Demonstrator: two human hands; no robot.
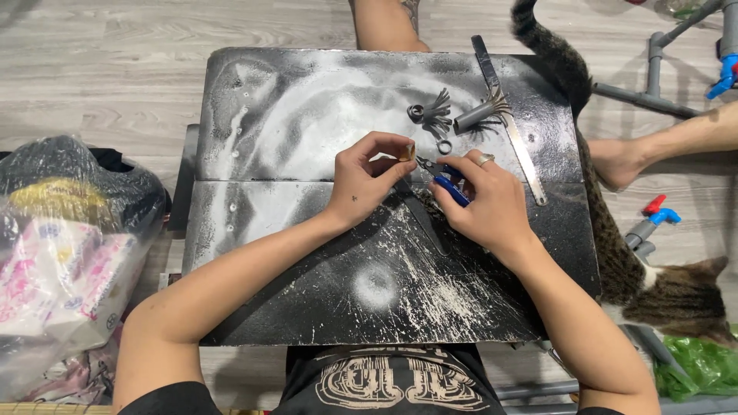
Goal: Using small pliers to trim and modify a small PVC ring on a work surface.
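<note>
My left hand (367, 175) pinches a small tan ring-shaped piece (407, 151) between thumb and fingertips above a black, white-dusted work board (292, 253). My right hand (484, 198), with a ring on one finger, grips blue-handled pliers (444, 181) whose jaws point toward that piece. Just beyond the hands lie fringed metal strips (437, 113), a small metal ring (444, 146) and a grey tube with wire strands (480, 115). A long metal ruler (511, 127) lies diagonally across the board's right side.
A striped cat (615, 238) stands along the board's right edge. Another person's bare foot (615, 161) rests at the right. A plastic bag of packages (61, 253) sits at the left. Grey pipes with a blue valve (723, 73) lie on the wooden floor.
</note>
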